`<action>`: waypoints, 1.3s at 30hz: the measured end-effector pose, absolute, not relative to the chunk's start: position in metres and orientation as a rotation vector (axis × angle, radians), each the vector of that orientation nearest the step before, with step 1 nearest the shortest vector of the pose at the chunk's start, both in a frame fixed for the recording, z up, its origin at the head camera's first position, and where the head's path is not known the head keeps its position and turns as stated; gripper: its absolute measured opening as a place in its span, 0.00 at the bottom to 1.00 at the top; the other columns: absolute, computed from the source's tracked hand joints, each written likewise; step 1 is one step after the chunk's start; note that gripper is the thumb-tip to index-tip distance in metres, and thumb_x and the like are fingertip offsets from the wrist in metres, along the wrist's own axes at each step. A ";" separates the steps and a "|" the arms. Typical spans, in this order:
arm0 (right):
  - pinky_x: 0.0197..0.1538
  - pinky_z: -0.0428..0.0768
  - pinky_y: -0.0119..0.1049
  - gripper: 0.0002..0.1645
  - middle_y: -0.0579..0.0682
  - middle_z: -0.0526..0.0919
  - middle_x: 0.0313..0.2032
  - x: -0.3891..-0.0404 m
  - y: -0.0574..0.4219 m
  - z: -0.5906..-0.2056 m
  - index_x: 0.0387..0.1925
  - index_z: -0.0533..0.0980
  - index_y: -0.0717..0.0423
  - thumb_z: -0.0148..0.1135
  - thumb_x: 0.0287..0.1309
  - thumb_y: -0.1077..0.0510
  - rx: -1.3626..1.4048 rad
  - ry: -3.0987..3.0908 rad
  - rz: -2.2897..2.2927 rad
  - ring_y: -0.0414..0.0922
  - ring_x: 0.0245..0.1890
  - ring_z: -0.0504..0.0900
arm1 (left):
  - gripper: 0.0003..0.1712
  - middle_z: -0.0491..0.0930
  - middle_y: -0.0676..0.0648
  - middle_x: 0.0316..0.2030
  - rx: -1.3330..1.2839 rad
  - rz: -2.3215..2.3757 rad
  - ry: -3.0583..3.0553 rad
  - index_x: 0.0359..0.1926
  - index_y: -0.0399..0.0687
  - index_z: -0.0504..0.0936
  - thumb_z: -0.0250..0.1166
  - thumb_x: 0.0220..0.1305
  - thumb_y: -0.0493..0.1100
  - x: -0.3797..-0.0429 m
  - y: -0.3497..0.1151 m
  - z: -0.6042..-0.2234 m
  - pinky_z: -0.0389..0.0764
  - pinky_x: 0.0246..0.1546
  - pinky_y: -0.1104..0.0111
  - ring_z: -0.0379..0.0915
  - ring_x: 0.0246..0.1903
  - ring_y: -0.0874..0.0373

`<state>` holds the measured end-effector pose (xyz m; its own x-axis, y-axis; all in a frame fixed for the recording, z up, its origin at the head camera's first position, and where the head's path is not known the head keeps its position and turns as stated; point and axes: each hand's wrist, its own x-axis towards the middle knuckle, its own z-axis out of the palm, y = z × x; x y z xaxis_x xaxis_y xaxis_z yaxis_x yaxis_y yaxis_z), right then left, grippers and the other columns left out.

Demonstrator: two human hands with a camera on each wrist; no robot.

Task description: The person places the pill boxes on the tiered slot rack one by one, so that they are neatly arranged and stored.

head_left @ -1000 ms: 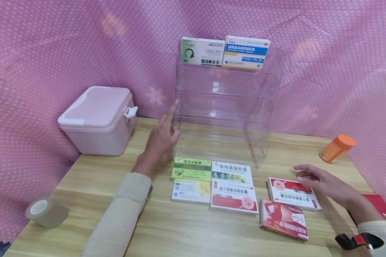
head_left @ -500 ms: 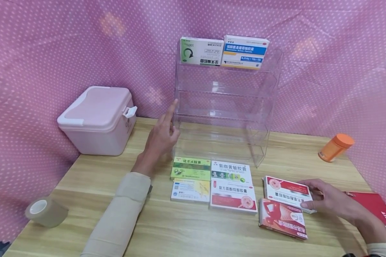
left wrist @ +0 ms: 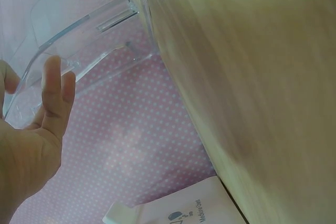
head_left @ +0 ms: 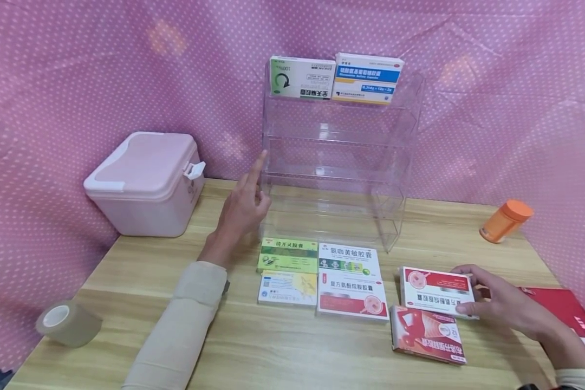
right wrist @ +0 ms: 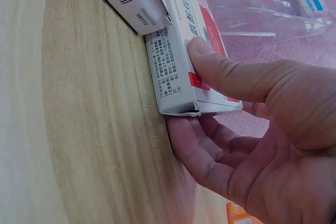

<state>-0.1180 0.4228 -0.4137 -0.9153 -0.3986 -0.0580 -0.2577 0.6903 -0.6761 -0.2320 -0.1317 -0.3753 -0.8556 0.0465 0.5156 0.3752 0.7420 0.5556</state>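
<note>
In the head view my right hand (head_left: pixel 504 303) holds the right end of a red-and-white medicine box (head_left: pixel 436 295). The right wrist view shows the thumb (right wrist: pixel 226 72) on its printed face and fingers curled under its end. Just in front lies a darker red medicine box (head_left: pixel 426 336), its barcode side near the held box in the right wrist view. My left hand (head_left: pixel 241 208) is at the left side of a clear tiered display rack (head_left: pixel 341 170), index finger extended along its edge. In the left wrist view, fingers (left wrist: pixel 52 93) overlap the rack's clear side panel.
A green-white box (head_left: pixel 302 78) and a blue-white box (head_left: pixel 368 78) stand on the rack's top tier. Several medicine boxes, including a green one (head_left: pixel 288 255), lie before it. Around are a pink lidded case (head_left: pixel 143 184), tape roll (head_left: pixel 69 324), orange bottle (head_left: pixel 506 222) and red pouch (head_left: pixel 556 309).
My right hand has come down onto the red-and-white box and taken hold of its right end. That box has shifted slightly left. My left hand has stayed at the rack.
</note>
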 end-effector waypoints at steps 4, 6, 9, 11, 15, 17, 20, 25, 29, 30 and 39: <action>0.42 0.78 0.28 0.35 0.37 0.83 0.48 -0.117 0.426 -0.414 0.70 0.71 0.58 0.71 0.63 0.68 -0.566 2.687 -1.107 0.34 0.43 0.81 | 0.56 0.76 0.40 0.46 -0.324 -0.931 -2.463 0.87 0.75 0.46 0.59 0.66 0.37 -0.232 -0.132 -0.375 0.73 0.29 0.61 0.68 0.31 0.51; 0.42 0.80 0.29 0.35 0.35 0.83 0.48 -0.117 0.428 -0.414 0.71 0.70 0.58 0.69 0.64 0.69 -0.577 2.667 -1.160 0.34 0.44 0.82 | 0.56 0.76 0.40 0.46 -0.327 -0.933 -2.462 0.87 0.75 0.46 0.59 0.66 0.36 -0.233 -0.132 -0.375 0.73 0.28 0.61 0.68 0.31 0.51; 0.42 0.83 0.30 0.37 0.34 0.84 0.49 -0.117 0.430 -0.413 0.74 0.69 0.57 0.67 0.66 0.71 -0.576 2.650 -1.224 0.35 0.44 0.83 | 0.56 0.76 0.40 0.47 -0.330 -0.937 -2.461 0.87 0.75 0.46 0.59 0.66 0.36 -0.233 -0.132 -0.374 0.73 0.28 0.61 0.68 0.31 0.51; 0.42 0.84 0.32 0.38 0.34 0.84 0.49 -0.118 0.431 -0.411 0.76 0.67 0.56 0.65 0.67 0.71 -0.567 2.627 -1.261 0.35 0.44 0.84 | 0.56 0.76 0.40 0.47 -0.331 -0.938 -2.460 0.87 0.75 0.46 0.59 0.66 0.36 -0.233 -0.132 -0.374 0.74 0.28 0.61 0.69 0.31 0.51; 0.42 0.87 0.34 0.40 0.33 0.84 0.51 -0.119 0.433 -0.406 0.78 0.64 0.53 0.62 0.70 0.71 -0.550 2.574 -1.316 0.37 0.45 0.86 | 0.56 0.76 0.40 0.46 -0.333 -0.936 -2.460 0.88 0.74 0.46 0.59 0.66 0.37 -0.233 -0.132 -0.374 0.74 0.29 0.60 0.69 0.32 0.51; 0.43 0.88 0.34 0.40 0.32 0.83 0.53 -0.119 0.433 -0.404 0.79 0.64 0.52 0.61 0.70 0.71 -0.551 2.546 -1.341 0.37 0.46 0.86 | 0.56 0.76 0.40 0.45 -0.335 -0.934 -2.460 0.88 0.73 0.46 0.59 0.66 0.36 -0.232 -0.132 -0.374 0.74 0.29 0.60 0.68 0.32 0.50; 0.43 0.88 0.35 0.40 0.31 0.82 0.55 -0.119 0.430 -0.402 0.79 0.63 0.51 0.61 0.71 0.72 -0.562 2.531 -1.368 0.36 0.47 0.86 | 0.56 0.76 0.40 0.45 -0.332 -0.932 -2.462 0.88 0.73 0.47 0.59 0.65 0.37 -0.232 -0.133 -0.375 0.74 0.30 0.60 0.68 0.32 0.50; 0.42 0.88 0.35 0.40 0.30 0.82 0.56 -0.120 0.422 -0.399 0.78 0.64 0.53 0.61 0.70 0.72 -0.592 2.559 -1.375 0.35 0.47 0.86 | 0.56 0.76 0.40 0.46 -0.331 -0.942 -2.457 0.88 0.74 0.47 0.59 0.65 0.37 -0.232 -0.133 -0.375 0.75 0.30 0.59 0.69 0.32 0.50; 0.42 0.88 0.35 0.39 0.29 0.81 0.55 -0.122 0.418 -0.396 0.78 0.65 0.53 0.62 0.69 0.72 -0.591 2.576 -1.378 0.35 0.47 0.86 | 0.56 0.77 0.40 0.47 -0.329 -0.947 -2.456 0.87 0.74 0.47 0.59 0.65 0.36 -0.232 -0.132 -0.375 0.75 0.31 0.59 0.69 0.33 0.50; 0.42 0.88 0.35 0.39 0.29 0.81 0.55 -0.123 0.416 -0.395 0.78 0.65 0.52 0.62 0.69 0.72 -0.585 2.581 -1.378 0.35 0.47 0.86 | 0.56 0.77 0.40 0.47 -0.329 -0.946 -2.457 0.87 0.74 0.47 0.59 0.65 0.36 -0.232 -0.132 -0.375 0.75 0.31 0.59 0.69 0.34 0.49; 0.44 0.87 0.32 0.39 0.30 0.79 0.56 -0.127 0.404 -0.383 0.77 0.65 0.55 0.64 0.69 0.71 -0.608 2.623 -1.341 0.35 0.47 0.86 | 0.56 0.76 0.40 0.47 -0.319 -0.951 -2.459 0.87 0.75 0.47 0.60 0.65 0.36 -0.230 -0.132 -0.375 0.75 0.31 0.59 0.70 0.34 0.50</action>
<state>-0.1274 0.4044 -0.3828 -0.9098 -0.4102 0.0634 -0.2916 0.5230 -0.8009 -0.2300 -0.1315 -0.3747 -0.8572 0.0421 0.5132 0.3765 0.7312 0.5688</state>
